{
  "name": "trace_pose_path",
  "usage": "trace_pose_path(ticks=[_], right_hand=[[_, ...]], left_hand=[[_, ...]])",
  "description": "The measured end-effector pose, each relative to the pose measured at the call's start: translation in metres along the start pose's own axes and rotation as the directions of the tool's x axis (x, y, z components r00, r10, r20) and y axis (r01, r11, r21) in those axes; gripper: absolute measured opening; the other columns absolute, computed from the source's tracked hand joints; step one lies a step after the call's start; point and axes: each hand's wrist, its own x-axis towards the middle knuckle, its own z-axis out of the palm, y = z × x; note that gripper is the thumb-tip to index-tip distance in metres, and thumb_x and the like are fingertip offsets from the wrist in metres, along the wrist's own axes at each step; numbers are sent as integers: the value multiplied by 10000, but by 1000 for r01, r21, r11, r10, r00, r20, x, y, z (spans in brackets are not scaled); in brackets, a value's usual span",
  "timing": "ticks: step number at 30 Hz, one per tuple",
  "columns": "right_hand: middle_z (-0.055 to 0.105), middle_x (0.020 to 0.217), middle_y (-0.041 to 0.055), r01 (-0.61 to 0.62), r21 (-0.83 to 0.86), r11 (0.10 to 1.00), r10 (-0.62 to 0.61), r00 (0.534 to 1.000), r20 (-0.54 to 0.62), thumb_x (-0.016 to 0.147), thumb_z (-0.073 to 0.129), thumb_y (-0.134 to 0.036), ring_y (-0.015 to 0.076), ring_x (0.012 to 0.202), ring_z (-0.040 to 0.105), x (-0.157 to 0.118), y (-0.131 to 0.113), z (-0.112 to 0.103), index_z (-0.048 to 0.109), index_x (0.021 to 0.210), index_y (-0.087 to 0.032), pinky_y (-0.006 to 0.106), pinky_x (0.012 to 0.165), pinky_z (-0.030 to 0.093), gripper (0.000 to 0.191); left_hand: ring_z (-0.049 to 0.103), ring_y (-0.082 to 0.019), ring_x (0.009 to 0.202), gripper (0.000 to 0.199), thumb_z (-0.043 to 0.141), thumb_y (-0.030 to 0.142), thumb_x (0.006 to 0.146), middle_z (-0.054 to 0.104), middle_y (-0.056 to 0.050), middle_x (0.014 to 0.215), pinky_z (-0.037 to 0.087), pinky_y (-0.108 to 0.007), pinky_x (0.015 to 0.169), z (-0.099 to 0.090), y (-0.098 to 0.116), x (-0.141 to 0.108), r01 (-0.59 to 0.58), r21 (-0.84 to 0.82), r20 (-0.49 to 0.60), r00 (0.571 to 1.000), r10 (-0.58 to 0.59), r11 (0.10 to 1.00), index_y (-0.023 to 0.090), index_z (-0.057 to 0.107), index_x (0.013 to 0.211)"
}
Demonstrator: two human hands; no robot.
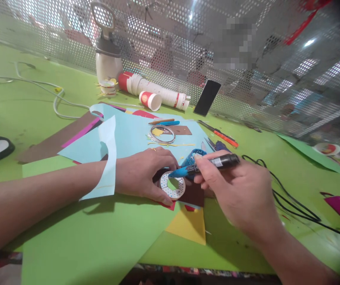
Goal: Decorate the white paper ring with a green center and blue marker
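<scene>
A small round white disc (180, 190) with a green hexagon in its middle and blue dots around it lies near the middle of the view. My left hand (146, 174) is closed around its left side, thumb at the lower edge. In my right hand (235, 186) is a blue and black marker (211, 164), its tip at the disc's upper edge. Under the hands are dark brown, red and yellow paper (190, 227). A curled light blue paper strip (108, 158) crosses my left wrist.
Green paper (89, 237) and light blue paper (128, 134) cover the table. A tape ring (173, 136), pencils, an orange cutter (225, 138), stacked cups (158, 91), a phone (207, 97) and a bottle (107, 65) stand or lie behind. Black cable (294, 209) runs right.
</scene>
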Motion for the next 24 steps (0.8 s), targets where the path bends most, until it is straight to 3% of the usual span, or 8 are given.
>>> trace_pose_path(ticks=[4, 7, 14, 24], right_hand=[[664, 527, -30, 89, 1, 996, -88, 986, -140, 855, 679, -330, 111, 489, 611, 2, -4, -7, 655, 598, -200, 230, 539, 512, 288], [651, 520, -34, 118, -19, 993, -119, 980, -161, 866, 669, -321, 105, 488, 595, 2, -6, -10, 634, 571, -207, 229, 544, 500, 318], [679, 567, -8, 67, -25, 997, -66, 997, 49, 877, 642, -352, 151, 498, 637, 2, 0, -6, 668, 697, -192, 274, 511, 537, 242], [710, 598, 5, 31, -12, 999, -30, 997, 75, 828, 664, -297, 172, 506, 681, 2, -1, -4, 677, 720, -196, 261, 467, 546, 149]], left_hand=[[555, -281, 1073, 564, 866, 460, 626, 621, -104, 1133, 435, -387, 933, -2, 1, 0, -2, -8, 13, 1000, 2, 1000, 150, 626, 1033], [559, -268, 1070, 550, 860, 458, 636, 626, -94, 1140, 434, -378, 938, -2, 1, 0, -15, -24, 8, 1000, 15, 1000, 162, 621, 1033], [560, -273, 1070, 552, 852, 473, 643, 625, -86, 1126, 439, -378, 928, 1, -3, -1, -42, -18, -17, 999, 42, 999, 184, 625, 1055], [565, -270, 1048, 569, 854, 459, 643, 630, -89, 1109, 444, -374, 910, 0, -1, -1, -26, 2, -16, 1000, 26, 1000, 173, 622, 1076]])
